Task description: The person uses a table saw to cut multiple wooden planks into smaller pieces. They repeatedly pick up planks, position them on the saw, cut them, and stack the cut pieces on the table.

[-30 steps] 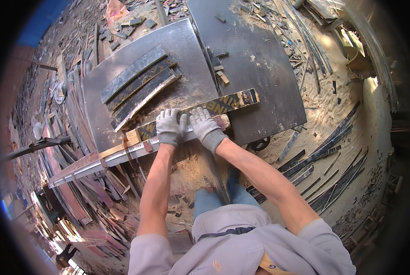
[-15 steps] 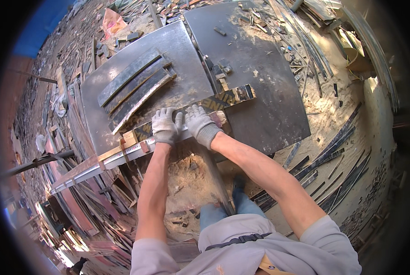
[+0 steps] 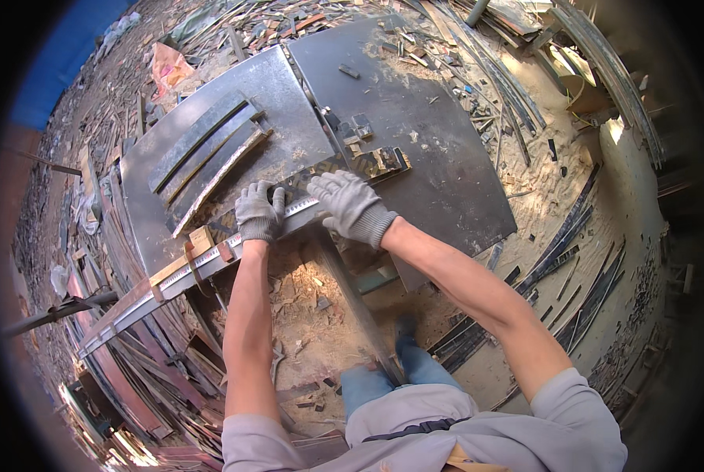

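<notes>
Both my hands wear grey-white knit gloves. My left hand (image 3: 259, 212) lies with outstretched fingers at the near edge of a dark wooden strip (image 3: 295, 182), just beyond a metal rail (image 3: 171, 279) with a ruler scale. Farther right, my right hand (image 3: 350, 206) spreads over the rail with fingers pointing left, near the strip; whether it touches is unclear. Rough chipped wood shows at the strip's right end. A light wood block (image 3: 201, 239) sits by the rail, left of my left hand. Three dark strips (image 3: 206, 153) lie on the metal tabletop (image 3: 143, 169).
A second dark panel (image 3: 438, 173) adjoins on the right, with small offcuts (image 3: 361, 126) along the seam. Scrap boards (image 3: 143, 377) pile up at lower left. Long dark strips (image 3: 560, 252) lie on the sandy floor at right. A bar (image 3: 352, 299) runs below the tabletop.
My right hand has shifted right and lifted away from my left, now turned leftward. The strip's printed side shows less, and the reddish block by my right hand is out of sight. The view has shifted slightly.
</notes>
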The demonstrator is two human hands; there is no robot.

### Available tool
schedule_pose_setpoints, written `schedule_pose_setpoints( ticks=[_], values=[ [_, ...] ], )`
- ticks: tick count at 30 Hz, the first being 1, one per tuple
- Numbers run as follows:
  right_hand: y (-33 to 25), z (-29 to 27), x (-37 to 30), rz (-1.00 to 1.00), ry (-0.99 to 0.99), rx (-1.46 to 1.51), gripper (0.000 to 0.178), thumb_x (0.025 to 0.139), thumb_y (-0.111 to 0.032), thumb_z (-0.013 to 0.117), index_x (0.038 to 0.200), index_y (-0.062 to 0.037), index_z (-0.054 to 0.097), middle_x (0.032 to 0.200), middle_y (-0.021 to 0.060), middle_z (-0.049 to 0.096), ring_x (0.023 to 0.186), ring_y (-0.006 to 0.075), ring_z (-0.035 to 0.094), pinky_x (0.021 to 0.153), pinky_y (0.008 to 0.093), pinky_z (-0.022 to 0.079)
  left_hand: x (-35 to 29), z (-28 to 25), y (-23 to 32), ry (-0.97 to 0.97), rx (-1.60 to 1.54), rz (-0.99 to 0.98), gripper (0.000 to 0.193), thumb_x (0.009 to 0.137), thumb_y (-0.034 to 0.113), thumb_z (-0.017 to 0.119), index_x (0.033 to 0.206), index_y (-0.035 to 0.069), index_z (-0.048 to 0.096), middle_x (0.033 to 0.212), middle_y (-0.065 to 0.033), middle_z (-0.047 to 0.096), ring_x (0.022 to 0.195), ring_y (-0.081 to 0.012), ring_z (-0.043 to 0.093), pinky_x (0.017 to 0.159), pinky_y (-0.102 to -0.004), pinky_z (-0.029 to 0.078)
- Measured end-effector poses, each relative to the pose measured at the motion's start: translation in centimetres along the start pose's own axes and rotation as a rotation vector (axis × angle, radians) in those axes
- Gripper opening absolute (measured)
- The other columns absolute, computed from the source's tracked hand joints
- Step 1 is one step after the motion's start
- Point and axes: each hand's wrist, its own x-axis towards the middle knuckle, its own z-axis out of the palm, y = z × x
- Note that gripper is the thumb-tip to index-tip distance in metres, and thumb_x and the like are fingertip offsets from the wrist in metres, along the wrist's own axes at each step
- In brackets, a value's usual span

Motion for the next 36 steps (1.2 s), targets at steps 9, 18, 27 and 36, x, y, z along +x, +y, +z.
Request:
schedule_pose_setpoints(
  ticks=[9,18,27,36],
  values=[
    [18.1,-1.4,-4.8,0.249,-0.149,0.043,0.076,0.079,-0.028,0.09,0.147,-0.0074,0.065,0.146,0.0187,0.068,0.139,0.0361,0.061,0.118,0.0438,0.049,-5.6,1.4,1.6,0.007,-0.018,0.016,0.035,0.102,0.041,0.067,0.116,0.009,0.072,0.115,-0.0169,0.07,0.115,-0.0392,0.064,0.103,-0.0537,0.048],
    [17.2,-6.4,-10.6,0.613,-0.349,0.81,0.031,0.106,-0.027,0.062,0.115,0.0009,0.074,0.099,0.0147,0.081,0.08,0.0229,0.08,0.075,0.0381,0.064,-17.2,0.6,5.0,-0.046,-0.073,0.005,0.035,0.1,0.039,0.068,0.118,0.01,0.069,0.112,-0.0152,0.067,0.11,-0.0363,0.061,0.103,-0.0526,0.046],
    [19.7,-9.3,-7.6,0.356,0.25,0.933,0.067,0.101,-0.022,0.076,0.157,0.0026,0.049,0.147,0.0262,0.064,0.129,0.0315,0.068,0.111,0.0438,0.056,-31.3,1.3,9.6,-0.049,-0.122,0.062,0.037,0.095,0.033,0.073,0.12,0.005,0.07,0.114,-0.0166,0.07,0.111,-0.0384,0.064,0.107,-0.0538,0.045],
    [19.4,0.2,-10.8,0.368,-0.083,0.164,0.056,0.091,-0.022,0.083,0.141,-0.0034,0.067,0.134,0.0174,0.074,0.124,0.0349,0.07,0.107,0.0443,0.056,-31.6,1.3,10.4,-0.077,-0.184,0.031,0.037,0.095,0.032,0.073,0.121,0.007,0.066,0.115,-0.0169,0.068,0.112,-0.0397,0.063,0.106,-0.0557,0.045]
  ],
)
